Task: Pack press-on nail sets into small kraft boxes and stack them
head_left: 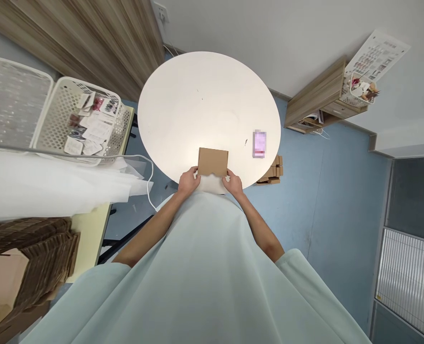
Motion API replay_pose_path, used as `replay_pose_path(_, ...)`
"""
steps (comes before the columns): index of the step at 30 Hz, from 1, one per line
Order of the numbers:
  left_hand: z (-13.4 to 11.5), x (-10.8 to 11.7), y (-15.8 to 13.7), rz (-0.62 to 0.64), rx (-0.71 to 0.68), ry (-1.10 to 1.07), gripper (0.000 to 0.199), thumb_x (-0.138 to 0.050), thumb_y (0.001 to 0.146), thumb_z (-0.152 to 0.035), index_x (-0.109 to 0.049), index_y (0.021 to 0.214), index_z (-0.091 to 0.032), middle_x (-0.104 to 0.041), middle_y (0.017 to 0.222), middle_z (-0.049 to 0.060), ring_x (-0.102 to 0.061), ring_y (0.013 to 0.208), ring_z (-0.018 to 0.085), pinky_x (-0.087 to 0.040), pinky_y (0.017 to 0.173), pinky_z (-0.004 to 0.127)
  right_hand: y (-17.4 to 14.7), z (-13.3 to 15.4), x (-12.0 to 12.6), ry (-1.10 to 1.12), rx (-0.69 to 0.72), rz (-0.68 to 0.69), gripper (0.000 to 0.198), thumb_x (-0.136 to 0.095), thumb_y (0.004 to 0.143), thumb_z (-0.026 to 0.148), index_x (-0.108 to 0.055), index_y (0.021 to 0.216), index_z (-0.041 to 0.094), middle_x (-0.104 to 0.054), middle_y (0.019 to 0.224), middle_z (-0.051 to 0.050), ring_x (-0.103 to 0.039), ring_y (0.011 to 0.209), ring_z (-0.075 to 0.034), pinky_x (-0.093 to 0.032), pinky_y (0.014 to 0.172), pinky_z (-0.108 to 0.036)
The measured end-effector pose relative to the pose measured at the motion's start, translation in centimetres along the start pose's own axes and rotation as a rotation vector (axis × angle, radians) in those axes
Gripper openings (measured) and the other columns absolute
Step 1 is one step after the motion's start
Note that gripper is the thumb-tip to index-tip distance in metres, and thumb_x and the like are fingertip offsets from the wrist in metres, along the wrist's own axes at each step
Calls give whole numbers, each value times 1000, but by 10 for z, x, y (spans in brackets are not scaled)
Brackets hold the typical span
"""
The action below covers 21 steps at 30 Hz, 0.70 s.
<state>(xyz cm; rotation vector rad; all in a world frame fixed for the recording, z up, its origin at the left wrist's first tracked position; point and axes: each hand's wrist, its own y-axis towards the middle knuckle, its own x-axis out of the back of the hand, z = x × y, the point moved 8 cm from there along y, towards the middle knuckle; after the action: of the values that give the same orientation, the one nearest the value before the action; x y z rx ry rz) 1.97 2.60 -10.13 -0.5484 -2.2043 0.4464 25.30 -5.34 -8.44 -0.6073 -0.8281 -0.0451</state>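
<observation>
A small flat brown cardboard box [213, 161] rests at the near edge of the round white table [205, 95]. My left hand [188, 182] grips its left side near the front corner, thumb toward the box and fingers bent along the edge. On the opposite side, my right hand [233, 184] holds the right front corner in the same way. The box's near edge looks uneven in the middle. Between my wrists lies a pale surface; I cannot tell whether it is table or paper. The box's contents, if any, are hidden.
A blurred pink-purple rectangle [259, 144] lies on the table's right. Small brown boxes [274, 172] are stacked beyond the right edge. At left stand a white basket [59, 95] of cards, white sheets [54, 184], a pale cable [151, 177] and flattened cardboard [47, 258].
</observation>
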Motion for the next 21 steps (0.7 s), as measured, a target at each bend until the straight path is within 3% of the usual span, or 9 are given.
replay_pose_path(4,3,0,1,-29,42,-52,47,-50,102,-27,-70,143,-21,-79,137,11,-75,125,36,-56,108,46,4,-5,-5,147,16,-27,39,-49,111,32,-67,145,26,-80,137,-8,-76,126,-27,-59,109,-39)
replay_pose_path(9,6,-1,8,-54,72,-23,43,-46,109,-40,-76,134,-21,-81,130,13,-76,119,37,-56,105,48,13,-12,-9,206,9,-51,37,-52,109,26,-69,142,22,-81,135,-10,-78,126,-27,-59,108,-40)
replay_pose_path(21,11,3,38,-8,43,45,41,-50,106,-32,-75,137,-21,-80,136,12,-73,127,35,-56,108,46,34,-20,-19,221,-78,-75,37,-55,106,22,-72,139,19,-80,135,-11,-79,110,-24,-60,105,-37)
